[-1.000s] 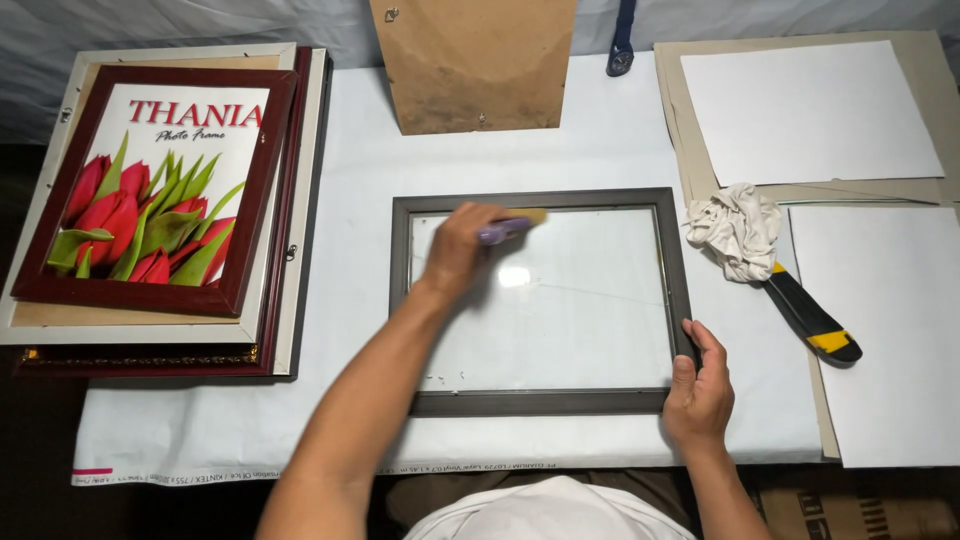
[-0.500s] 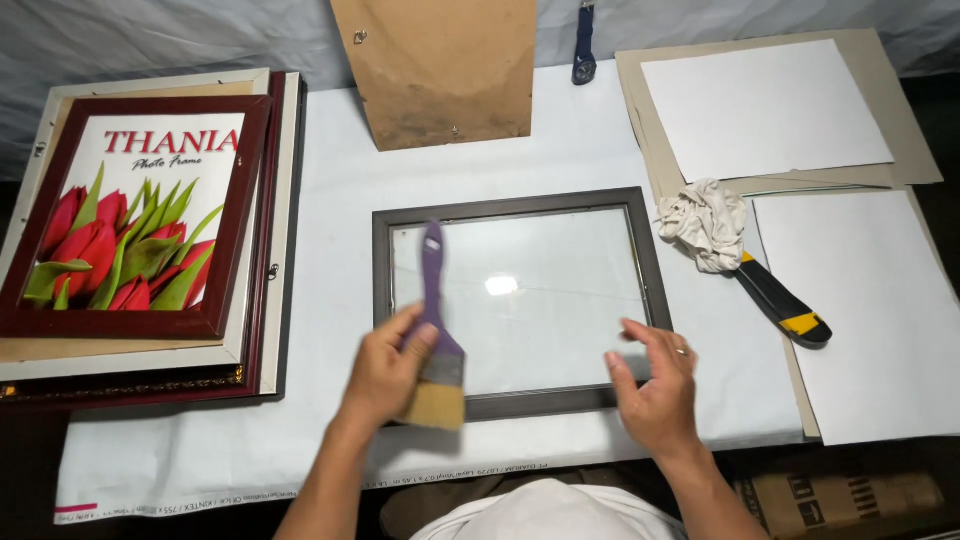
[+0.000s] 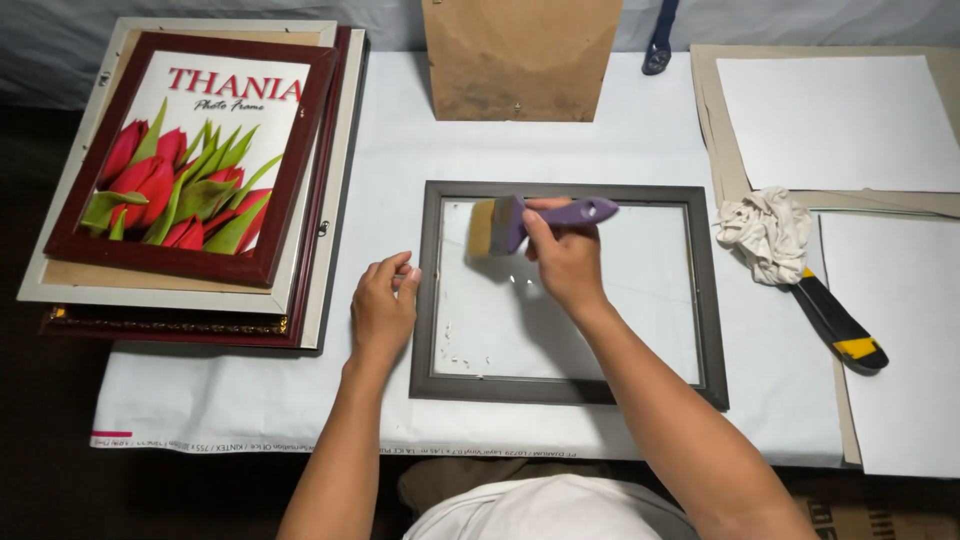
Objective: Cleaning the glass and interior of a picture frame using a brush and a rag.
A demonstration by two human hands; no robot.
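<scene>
A dark grey picture frame [image 3: 710,300] with a glass pane [image 3: 600,320] lies flat on the white table cover. My right hand [image 3: 565,262] grips a purple-handled paintbrush [image 3: 560,214] over the upper left of the glass, its tan bristles [image 3: 483,228] pointing left near the top-left corner. My left hand [image 3: 383,308] rests on the cover with its fingertips against the frame's left edge. Small specks lie on the glass near the lower left.
A stack of picture frames [image 3: 190,180], the top one showing red tulips, sits at the left. A brown backing board [image 3: 520,60] leans at the back. A crumpled cloth [image 3: 765,230] and a black-and-yellow utility knife [image 3: 840,325] lie right, beside white sheets [image 3: 830,120].
The brush has passed from my left hand to my right and moved from the lower left to the upper left of the glass. My left hand now steadies the frame's left edge.
</scene>
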